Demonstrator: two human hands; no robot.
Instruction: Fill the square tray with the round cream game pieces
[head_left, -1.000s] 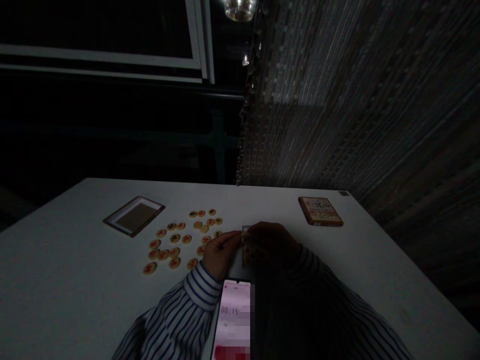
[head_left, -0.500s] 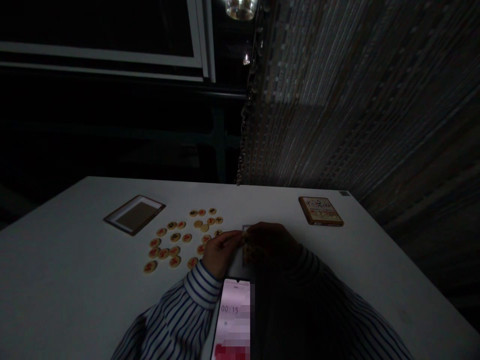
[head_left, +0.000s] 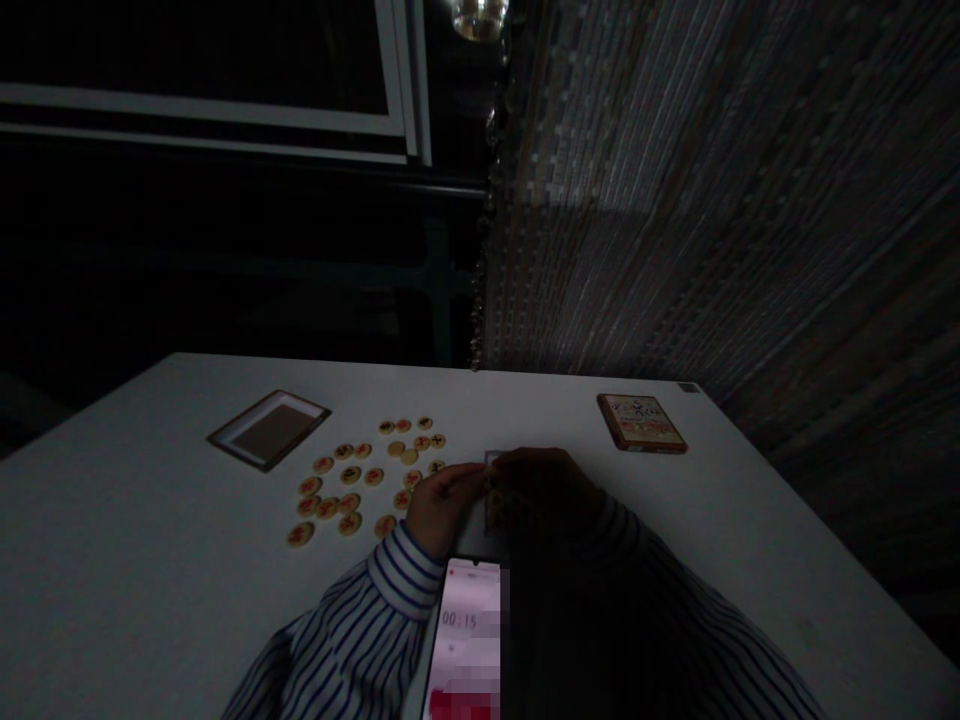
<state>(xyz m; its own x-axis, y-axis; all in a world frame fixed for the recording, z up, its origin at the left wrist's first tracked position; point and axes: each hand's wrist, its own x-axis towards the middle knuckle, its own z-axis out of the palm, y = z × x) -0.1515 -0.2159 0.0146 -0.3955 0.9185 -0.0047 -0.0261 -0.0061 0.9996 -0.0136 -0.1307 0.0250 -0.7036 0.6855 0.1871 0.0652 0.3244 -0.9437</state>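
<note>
My left hand [head_left: 439, 508] is closed, thumb and fingers together at the left rim of a small box [head_left: 487, 525]. What its fingertips hold is too dark and small to make out. Curled over the box from the right is my right hand [head_left: 551, 485], deep in shadow, its fingertips close to the left ones. Several round pieces [head_left: 504, 512] show dimly inside the box below it. Left of my hands, several Chinese chess pieces [head_left: 350, 475] with red or black characters lie loose on the white table [head_left: 187, 590]; two show blank faces.
A phone [head_left: 461, 640] with a timer on its screen lies just below my hands. An open shallow box part [head_left: 274, 430] sits at the left, and a printed box lid [head_left: 643, 422] at the right. A bead curtain [head_left: 600, 200] hangs beyond the table's far edge.
My right hand has shifted very slightly over the box. My left hand and the loose pieces look the same.
</note>
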